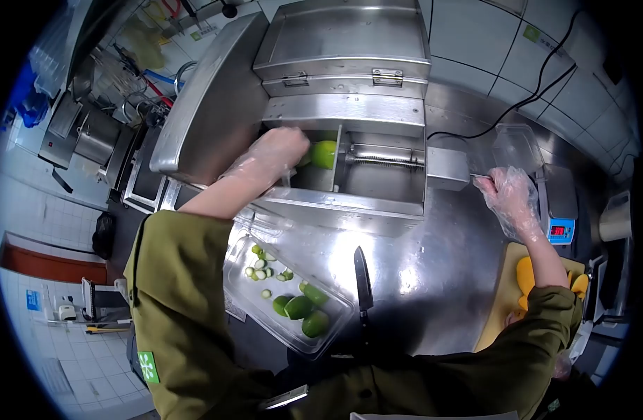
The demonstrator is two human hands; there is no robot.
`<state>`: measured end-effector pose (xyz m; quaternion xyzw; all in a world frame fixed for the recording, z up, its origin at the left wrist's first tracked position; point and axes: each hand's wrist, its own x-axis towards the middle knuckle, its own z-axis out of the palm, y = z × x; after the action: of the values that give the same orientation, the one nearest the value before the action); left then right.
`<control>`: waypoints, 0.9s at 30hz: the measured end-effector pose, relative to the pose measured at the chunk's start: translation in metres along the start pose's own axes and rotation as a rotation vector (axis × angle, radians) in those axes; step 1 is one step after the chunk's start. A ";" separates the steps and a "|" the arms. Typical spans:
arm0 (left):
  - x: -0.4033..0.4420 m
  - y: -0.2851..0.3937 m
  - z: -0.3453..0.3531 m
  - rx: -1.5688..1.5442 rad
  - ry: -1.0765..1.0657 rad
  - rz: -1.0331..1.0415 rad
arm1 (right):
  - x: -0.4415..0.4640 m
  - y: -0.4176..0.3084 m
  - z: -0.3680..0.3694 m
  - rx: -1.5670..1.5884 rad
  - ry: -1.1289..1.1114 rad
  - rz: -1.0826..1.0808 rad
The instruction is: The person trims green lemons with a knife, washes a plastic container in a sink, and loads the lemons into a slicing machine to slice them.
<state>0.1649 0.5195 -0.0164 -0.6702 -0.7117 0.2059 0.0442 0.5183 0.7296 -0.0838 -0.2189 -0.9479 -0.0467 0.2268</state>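
Observation:
My left hand (276, 154), in a clear plastic glove, reaches into the left compartment of a stainless steel machine (377, 206). Its fingers are curled closed; what they hold, if anything, is hidden. Right beside them a green lime (324, 154) sits in that compartment. The right compartment has a ridged metal roller (384, 159). At the machine's right side, my gloved right hand (509, 199) is closed around the end of a thin metal handle (477, 176) by a steel block (447, 168).
Whole limes and small cut end pieces lie in a clear tray (335, 315) in front. A knife (363, 280) rests on the steel counter (405, 280). At right are a scale (561, 210), a clear container (515, 143) and a cutting board (495, 318) with yellow fruit (524, 275). A black cable (503, 115) runs behind.

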 end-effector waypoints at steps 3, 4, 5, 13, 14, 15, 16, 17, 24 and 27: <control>0.005 -0.001 0.006 0.007 -0.018 -0.015 | 0.001 0.000 0.001 -0.022 -0.008 0.004; 0.005 -0.001 0.003 0.020 -0.037 0.000 | 0.001 -0.001 0.001 -0.026 -0.015 0.006; 0.005 -0.001 0.004 0.030 -0.057 0.016 | 0.000 -0.002 0.001 -0.031 -0.026 0.008; 0.006 -0.006 0.015 -0.042 0.004 0.139 | 0.003 -0.008 -0.010 0.089 -0.166 0.033; 0.003 -0.007 0.009 -0.084 -0.018 0.126 | 0.006 -0.006 -0.014 0.112 -0.201 0.038; 0.001 -0.009 0.002 -0.123 -0.036 0.115 | 0.010 -0.004 -0.019 0.142 -0.218 0.033; -0.001 -0.011 0.003 -0.179 -0.015 0.064 | 0.014 0.000 -0.025 0.170 -0.232 0.030; -0.021 -0.001 -0.033 -0.287 -0.052 -0.018 | 0.018 0.003 -0.029 0.197 -0.251 0.031; -0.139 0.007 -0.070 -0.746 0.883 -0.126 | 0.120 0.003 -0.026 0.422 -0.048 0.168; -0.186 0.025 -0.010 -1.496 1.007 -0.559 | 0.169 0.027 0.016 0.298 0.209 -0.453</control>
<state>0.2095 0.3416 0.0239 -0.3397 -0.6910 -0.6363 -0.0474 0.3886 0.8231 -0.0220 0.0401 -0.9406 0.0211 0.3366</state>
